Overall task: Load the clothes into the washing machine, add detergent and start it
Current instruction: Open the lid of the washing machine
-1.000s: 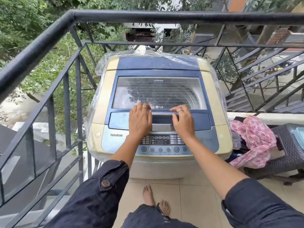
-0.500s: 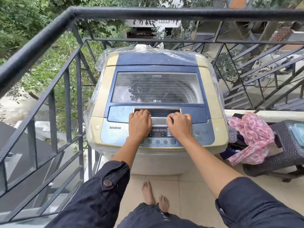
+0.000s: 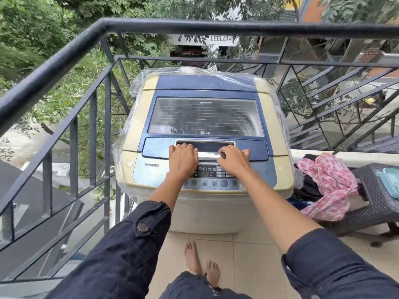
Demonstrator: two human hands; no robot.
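step: opening washer (image 3: 132, 126). left hand (image 3: 183, 160), right hand (image 3: 234, 161) both curl fingers into lid handle (image 3: 208, 154), centre frame. lid (image 3: 205, 117) down. next: likely lift lid, fetch clothes (image 3: 323, 182) mid right.

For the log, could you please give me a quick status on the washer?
Left hand, right hand hooked in lid handle. Lid down, unobstructed. Clothes piled on chair.

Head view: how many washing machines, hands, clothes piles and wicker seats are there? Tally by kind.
Washing machine: 1
Hands: 2, left hand and right hand, both gripping the lid handle
Clothes pile: 1
Wicker seat: 1
Total: 5
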